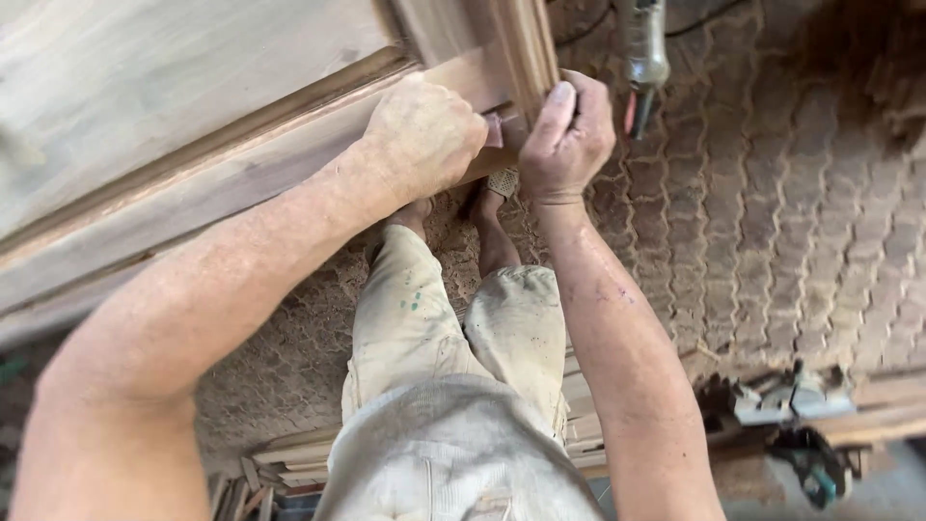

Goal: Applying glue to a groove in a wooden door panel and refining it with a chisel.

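Note:
A large wooden panel with a raised moulded frame [193,145] fills the upper left. My left hand [424,135] is a closed fist pressed on the frame's lower rail, pinching a small pinkish piece, probably sandpaper [495,128]. My right hand [567,130] grips the corner where the upright moulding [526,48] meets the rail, thumb up along the wood. The two hands almost touch at that corner. What lies under the left fist is hidden.
A power tool [641,58] with a cord hangs or lies just right of my right hand. Below are my legs and sandalled feet on a brick-paved floor [772,222] dusted with sawdust. Stacked wood offcuts [289,463] and another tool [801,425] lie near the bottom.

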